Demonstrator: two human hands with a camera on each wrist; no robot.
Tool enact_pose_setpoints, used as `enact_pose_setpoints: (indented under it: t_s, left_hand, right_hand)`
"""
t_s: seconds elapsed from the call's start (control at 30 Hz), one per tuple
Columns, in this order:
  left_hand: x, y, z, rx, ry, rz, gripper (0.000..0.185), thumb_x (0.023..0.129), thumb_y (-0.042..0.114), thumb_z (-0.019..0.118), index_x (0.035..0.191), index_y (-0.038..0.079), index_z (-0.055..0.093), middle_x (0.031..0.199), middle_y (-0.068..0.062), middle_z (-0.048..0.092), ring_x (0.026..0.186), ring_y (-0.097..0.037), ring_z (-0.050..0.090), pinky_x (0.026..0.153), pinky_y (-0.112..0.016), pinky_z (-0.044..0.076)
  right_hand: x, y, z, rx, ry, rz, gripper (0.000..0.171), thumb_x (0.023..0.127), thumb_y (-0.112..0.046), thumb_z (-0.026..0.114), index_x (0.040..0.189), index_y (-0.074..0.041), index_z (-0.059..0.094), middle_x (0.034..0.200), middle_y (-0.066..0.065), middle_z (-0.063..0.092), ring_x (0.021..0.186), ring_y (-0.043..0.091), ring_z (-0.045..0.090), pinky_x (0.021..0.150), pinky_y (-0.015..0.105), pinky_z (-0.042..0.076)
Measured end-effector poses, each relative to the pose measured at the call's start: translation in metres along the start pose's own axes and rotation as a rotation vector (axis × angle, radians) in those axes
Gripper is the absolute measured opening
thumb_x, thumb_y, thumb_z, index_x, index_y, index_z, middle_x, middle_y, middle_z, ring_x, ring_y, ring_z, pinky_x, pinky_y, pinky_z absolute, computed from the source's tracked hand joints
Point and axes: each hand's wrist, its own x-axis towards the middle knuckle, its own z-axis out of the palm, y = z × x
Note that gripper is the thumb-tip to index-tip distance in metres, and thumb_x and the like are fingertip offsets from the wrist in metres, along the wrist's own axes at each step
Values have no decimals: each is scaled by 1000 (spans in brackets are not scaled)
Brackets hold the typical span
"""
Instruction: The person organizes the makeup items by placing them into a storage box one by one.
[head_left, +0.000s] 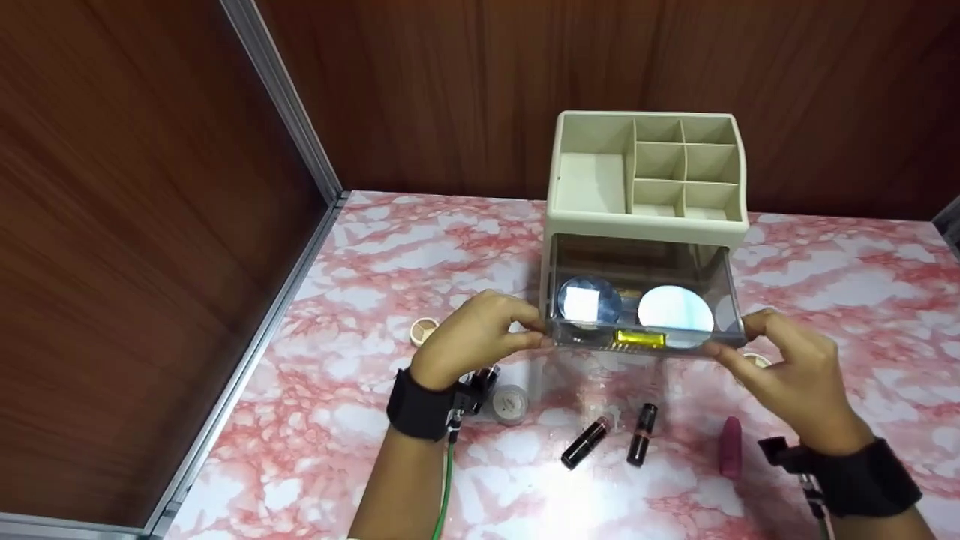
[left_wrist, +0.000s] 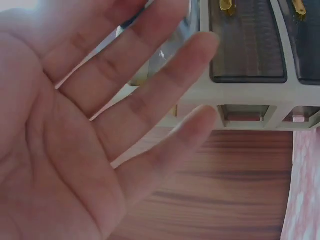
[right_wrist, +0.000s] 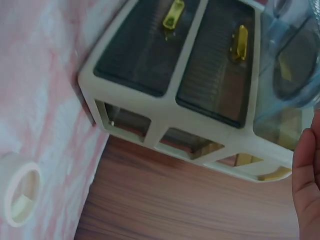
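A cream organizer (head_left: 645,226) with open compartments on top has its clear top drawer (head_left: 581,337) pulled out toward me. Inside lie two round, shiny flat items, a dark-rimmed one (head_left: 589,301) and a pale one (head_left: 675,311). A gold handle (head_left: 640,338) sits on the drawer front. My left hand (head_left: 480,334) pinches the drawer's left front corner between thumb and forefinger, its other fingers spread in the left wrist view. At the right front corner, my right hand (head_left: 799,375) grips with its thumb against the front. Closed lower drawers (right_wrist: 215,65) appear in the right wrist view.
On the marbled table (head_left: 337,442) lie two lipsticks (head_left: 586,442), (head_left: 641,435), a magenta tube (head_left: 730,448), a small clear jar (head_left: 510,403) and a round pot (head_left: 424,330). Another pot (right_wrist: 22,195) stands right of the organizer. Wood panels (head_left: 450,90) rise behind and left.
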Motion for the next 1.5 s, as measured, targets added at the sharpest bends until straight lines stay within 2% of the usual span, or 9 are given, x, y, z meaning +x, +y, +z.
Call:
enact_pose_setpoints:
  t_s: [0.13,0.27,0.4,0.53,0.63,0.77,0.93,1.2,1.5]
  left_hand:
    - [6,-5,5,45,120,8,12,89,29,71,88,17,75,85,12,69,78,0,61,72,-20,48]
    - [15,-14,14,149,306,-18,18,89,35,70,85,18,73,81,10,68,71,-3,61,65,-23,49]
    - [22,-24,24,197,460,-66,24,87,41,71,85,17,73,82,8,69,73,-8,63,64,-26,50]
    - [28,-32,36,190,546,-122,36,86,46,69,99,12,71,95,1,69,83,-13,65,70,-28,53]
    - [34,-35,44,140,541,-169,48,91,48,61,118,9,65,114,-5,67,98,-18,65,82,-30,53]
    - [39,-38,54,-36,471,-199,62,97,50,50,143,8,46,140,-10,52,118,-22,57,98,-34,46]
    - [41,-44,63,-361,356,-224,75,97,59,39,157,23,12,157,-3,25,137,-20,35,111,-36,30]
    - [42,-48,68,-412,322,-202,71,97,61,33,156,33,5,161,4,10,141,-21,25,112,-34,25]
    - [42,-43,68,-361,397,-219,66,97,57,35,156,31,20,156,-2,27,133,-26,41,108,-38,35]
  right_hand:
    - [12,6,2,-16,1,-14,41,80,-39,80,74,-1,67,68,4,63,72,0,57,74,9,41]
    - [18,17,8,-49,5,17,25,67,-11,89,77,-1,69,71,5,65,75,1,58,77,11,42]
    - [19,24,16,-85,51,104,31,59,0,90,81,1,68,76,8,66,80,0,56,78,13,41]
    - [20,25,25,-74,129,227,43,58,5,90,91,8,63,88,11,62,84,10,54,81,17,42]
    - [22,26,30,-8,143,351,57,63,5,89,111,8,58,108,11,58,99,15,53,88,20,43]
    - [27,33,30,247,37,536,81,76,3,80,144,-3,37,138,15,44,126,23,43,101,26,40]
    - [28,40,32,506,-95,676,76,89,2,67,152,-5,24,149,21,30,135,35,32,105,22,34]
    - [27,42,36,482,-73,671,70,90,1,66,150,-4,30,147,21,34,129,31,40,100,20,39]
    - [25,36,39,252,-82,612,78,89,-10,70,153,-9,25,148,23,36,129,43,41,106,31,38]
